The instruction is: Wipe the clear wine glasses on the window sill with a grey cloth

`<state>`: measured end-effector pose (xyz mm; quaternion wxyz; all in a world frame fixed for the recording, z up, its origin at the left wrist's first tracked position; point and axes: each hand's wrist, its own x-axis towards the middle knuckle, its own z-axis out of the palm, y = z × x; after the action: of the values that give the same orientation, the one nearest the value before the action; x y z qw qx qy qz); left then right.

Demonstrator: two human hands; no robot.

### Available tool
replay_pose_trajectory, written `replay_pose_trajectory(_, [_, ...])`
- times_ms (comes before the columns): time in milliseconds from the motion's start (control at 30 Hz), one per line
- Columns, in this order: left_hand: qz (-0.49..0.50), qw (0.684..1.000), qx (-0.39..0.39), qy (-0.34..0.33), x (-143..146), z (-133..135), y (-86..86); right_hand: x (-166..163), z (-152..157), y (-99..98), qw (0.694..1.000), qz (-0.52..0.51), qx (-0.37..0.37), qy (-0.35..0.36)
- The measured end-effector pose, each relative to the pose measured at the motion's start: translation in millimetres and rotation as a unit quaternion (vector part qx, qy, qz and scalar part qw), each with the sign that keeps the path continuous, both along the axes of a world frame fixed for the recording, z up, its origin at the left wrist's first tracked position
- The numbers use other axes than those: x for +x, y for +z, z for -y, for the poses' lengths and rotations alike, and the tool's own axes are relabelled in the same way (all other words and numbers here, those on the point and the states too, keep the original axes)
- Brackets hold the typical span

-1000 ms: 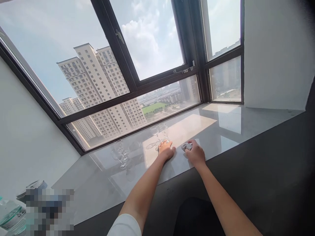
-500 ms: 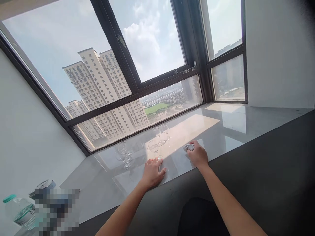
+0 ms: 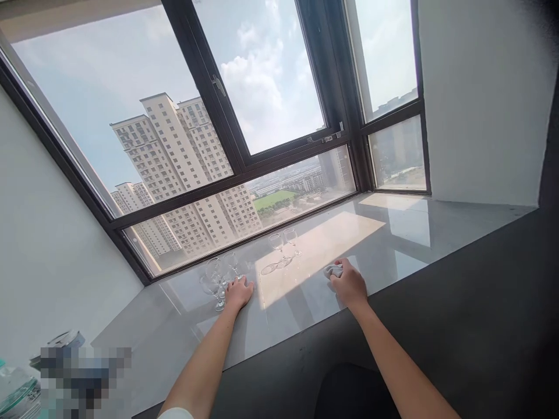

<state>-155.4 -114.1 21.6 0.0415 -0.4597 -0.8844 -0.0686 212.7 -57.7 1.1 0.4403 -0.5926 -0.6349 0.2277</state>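
My left hand is at the left group of clear stemmed glasses, its fingers closed at the foot of one wine glass. That glass stands upright; its base is partly hidden by my fingers. Just left of it, several more stemmed glasses stand close together. My right hand grips a crumpled whitish-grey cloth against the glossy sill. Two other stemmed glasses stand farther back in the sunlit patch, between my hands and the window.
The grey windowsill ends in a dark front edge. Dark window frames rise behind the glasses. At lower left are a plastic bottle, partly out of view, and blurred items. White walls border both sides.
My left hand has moved left with the wine glass, bringing it beside the left group. My right hand stays on the cloth in about the same place. The view has shifted slightly.
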Motion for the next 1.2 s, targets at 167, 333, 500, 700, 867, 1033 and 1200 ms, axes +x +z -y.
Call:
replay_pose_trajectory(167, [0.003,1.000,0.000,0.015,-2.4,-0.3,-3.3,-0.3,-0.2,-1.0,1.000,-0.002,0.006,0.000])
replay_pose_trajectory(333, [0.005,1.000,0.001,0.030,-1.8,-1.3,-2.9,-1.3,-3.2,-4.0,1.000,0.000,0.009,0.000])
replay_pose_trajectory(500, [0.002,0.999,0.021,0.035,0.1,0.9,-2.5,-0.7,-1.9,-3.7,1.000,0.005,0.003,0.011])
replay_pose_trajectory(700, [-0.013,0.997,0.081,-0.005,21.8,2.1,-7.5,-0.9,0.0,0.1,1.000,0.010,-0.003,0.015])
replay_pose_trajectory(867, [-0.016,0.973,0.100,-0.209,86.7,-34.6,-11.7,-1.4,-2.8,-1.6,1.000,0.008,0.003,0.001])
replay_pose_trajectory(1033, [0.020,0.982,0.064,-0.179,134.5,-82.4,-4.7,-1.4,-4.5,-4.2,1.000,0.008,0.008,-0.007])
replay_pose_trajectory(1200, [0.010,0.986,0.031,-0.166,141.1,-90.1,0.6,-2.4,-4.1,-3.3,1.000,0.005,0.017,-0.008])
